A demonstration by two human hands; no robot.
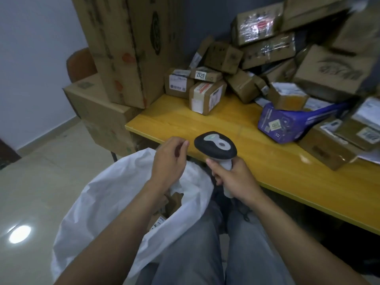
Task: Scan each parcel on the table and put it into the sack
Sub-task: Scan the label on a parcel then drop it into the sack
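While the right hand (232,177) wraps the grey handle of the rounded black scanner (214,146) at the near edge of the glossy yellow bench (185,120), the left hand (170,159) hangs loosely curled, empty. Taped cardboard parcels (207,97) crowd the bench's far side; below its edge, a crinkled white sack (115,192) holds brown boxes (174,200).

Table (205,120) ran centre to right. Parcels (207,97) piled on its far & right parts, w/ a mailer (287,124) among them at right. Sack (115,192) stood near-left of table, boxes (174,200) in it. Left hand (170,159) was over sack. Scanner (216,147), in right hand (232,177), was above table's near edge. Cartons (127,50) were stacked left of table, chair (81,63) behind them.
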